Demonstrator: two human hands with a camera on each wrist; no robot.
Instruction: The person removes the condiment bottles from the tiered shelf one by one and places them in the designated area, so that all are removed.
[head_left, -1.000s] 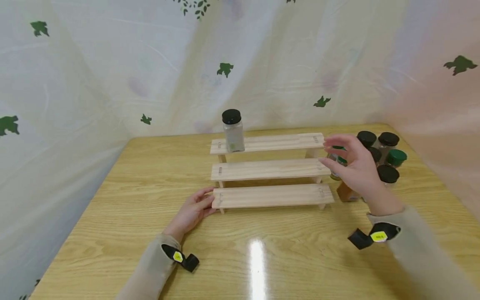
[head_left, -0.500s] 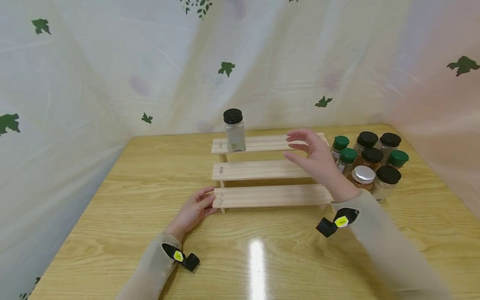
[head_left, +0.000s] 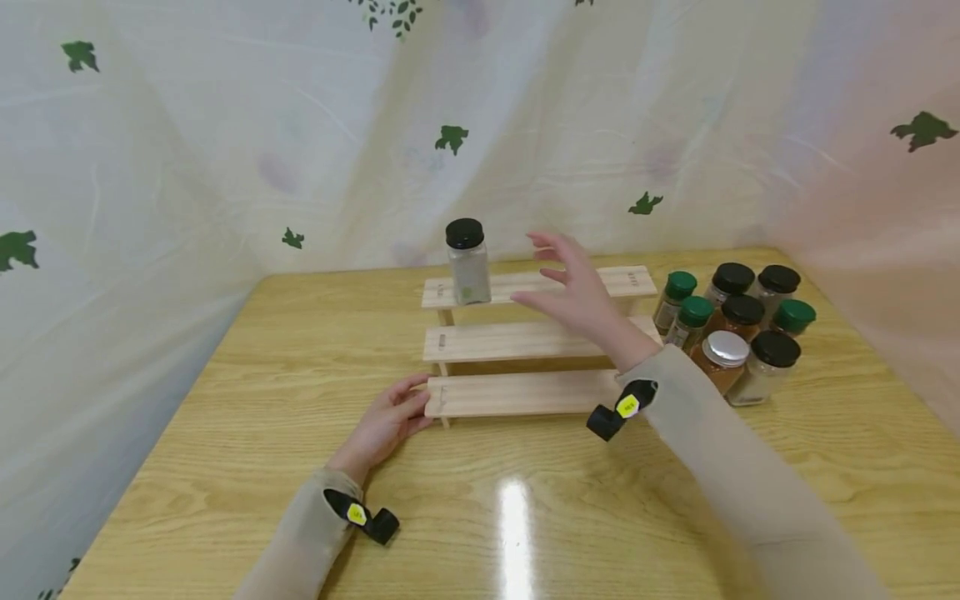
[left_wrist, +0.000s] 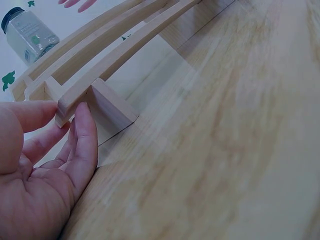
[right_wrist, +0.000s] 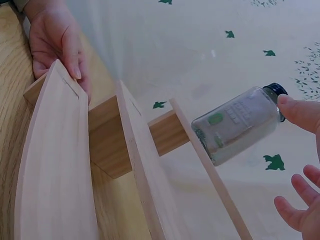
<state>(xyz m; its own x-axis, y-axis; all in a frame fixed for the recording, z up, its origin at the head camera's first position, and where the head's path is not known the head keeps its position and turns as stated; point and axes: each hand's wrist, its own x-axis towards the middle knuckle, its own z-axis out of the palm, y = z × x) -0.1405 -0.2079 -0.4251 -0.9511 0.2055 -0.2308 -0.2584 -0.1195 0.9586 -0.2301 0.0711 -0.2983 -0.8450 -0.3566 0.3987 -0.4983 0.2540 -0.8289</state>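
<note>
A three-step wooden spice rack (head_left: 517, 393) stands on the table. At the left end of its lowest step, my left hand (head_left: 386, 423) holds the board; the left wrist view has the thumb and fingers (left_wrist: 86, 145) around the corner. One clear spice jar (head_left: 470, 275) with a black cap is upright on the top step's left part. To its right, my right hand (head_left: 573, 287) hovers over the rack, fingers spread and holding nothing. In the head view a gap separates that hand from the jar, though its thumb (right_wrist: 299, 112) overlaps the cap in the right wrist view.
Several spice jars crowd the table right of the rack, among them a green-capped jar (head_left: 681, 286), a silver-lidded jar (head_left: 726, 348) and a black-capped jar (head_left: 776, 350). A pale curtain (head_left: 225, 125) with leaf prints hangs behind the wooden table (head_left: 262, 400).
My right hand has moved left from beside the jar cluster to above the rack, nearer the jar on the top step. The left hand and the rack have stayed in place.
</note>
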